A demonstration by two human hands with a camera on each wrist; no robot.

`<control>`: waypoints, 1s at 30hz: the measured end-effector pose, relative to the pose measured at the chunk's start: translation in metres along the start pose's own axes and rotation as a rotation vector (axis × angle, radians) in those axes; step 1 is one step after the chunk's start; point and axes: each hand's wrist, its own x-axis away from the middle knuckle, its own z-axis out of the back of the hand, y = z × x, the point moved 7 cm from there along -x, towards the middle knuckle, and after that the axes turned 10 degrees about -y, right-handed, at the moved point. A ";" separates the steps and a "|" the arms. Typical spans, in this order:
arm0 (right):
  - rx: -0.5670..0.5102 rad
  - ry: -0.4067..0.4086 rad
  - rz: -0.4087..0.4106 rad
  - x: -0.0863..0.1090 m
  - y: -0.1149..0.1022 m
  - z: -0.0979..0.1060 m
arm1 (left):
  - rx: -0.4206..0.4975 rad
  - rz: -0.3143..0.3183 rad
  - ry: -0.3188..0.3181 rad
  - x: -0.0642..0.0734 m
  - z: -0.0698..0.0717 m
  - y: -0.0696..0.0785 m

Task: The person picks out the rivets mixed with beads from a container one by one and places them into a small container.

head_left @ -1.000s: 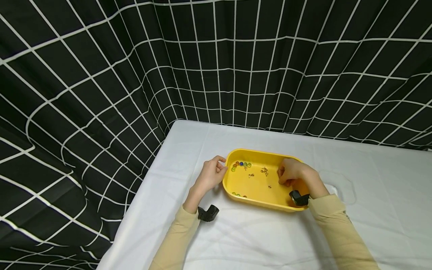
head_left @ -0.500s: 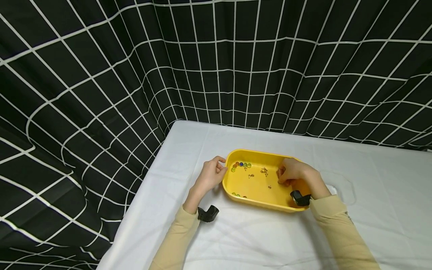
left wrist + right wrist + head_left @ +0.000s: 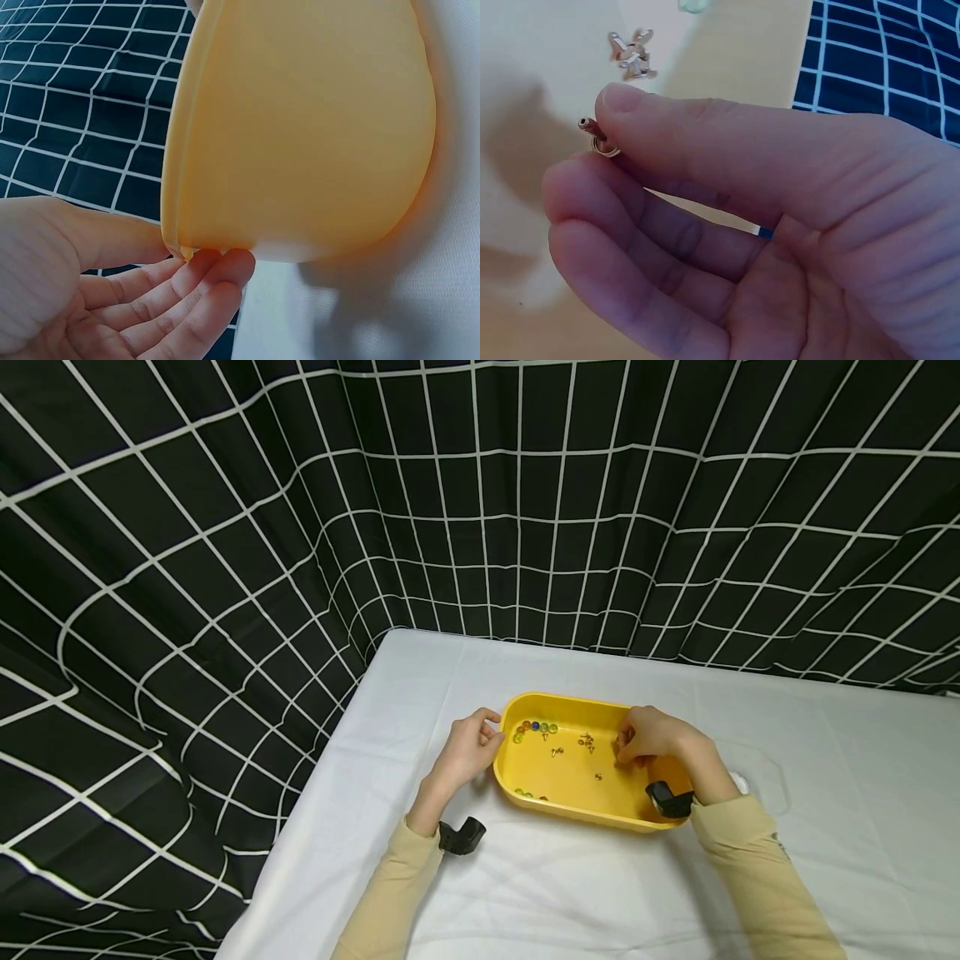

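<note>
A yellow plastic tub [image 3: 577, 814] sits on the table, holding glass marbles and small brass pieces. My left hand [image 3: 468, 745] pinches the tub's left rim; in the left wrist view the thumb goes over the edge and the fingertips [image 3: 238, 266] press the outer wall [image 3: 300, 135]. Over the right side of the tub, my right hand [image 3: 651, 735] pinches a small brass stud [image 3: 592, 129] between thumb and index finger. Its thin shaft has a hollow tip and a ring at the base. Several similar brass pieces [image 3: 632, 54] lie in a cluster beyond the fingertips.
Several coloured marbles, one a blue marble [image 3: 536, 726], line the tub's far left corner. Others, including a green marble [image 3: 519, 792], lie along its near wall. A loose brass piece [image 3: 598, 777] rests mid-floor. A black gridded curtain [image 3: 517, 510] hangs behind the white table [image 3: 465, 677].
My right hand has risen very slightly over the tub, its fingers still pinched together. The left hand stays at the rim, and the marbles and loose brass pieces lie as before.
</note>
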 end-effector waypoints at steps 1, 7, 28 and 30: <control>0.001 0.001 -0.003 0.001 0.000 0.000 | 0.000 -0.002 0.000 0.000 0.000 0.000; 0.008 0.006 -0.010 0.004 -0.001 0.004 | -0.007 -0.006 0.000 0.000 0.000 0.001; 0.012 0.039 -0.013 0.024 0.003 0.015 | -0.012 0.006 -0.004 -0.001 -0.001 -0.001; 0.015 0.042 -0.007 0.026 0.005 0.016 | -0.011 0.009 -0.008 -0.001 -0.002 -0.001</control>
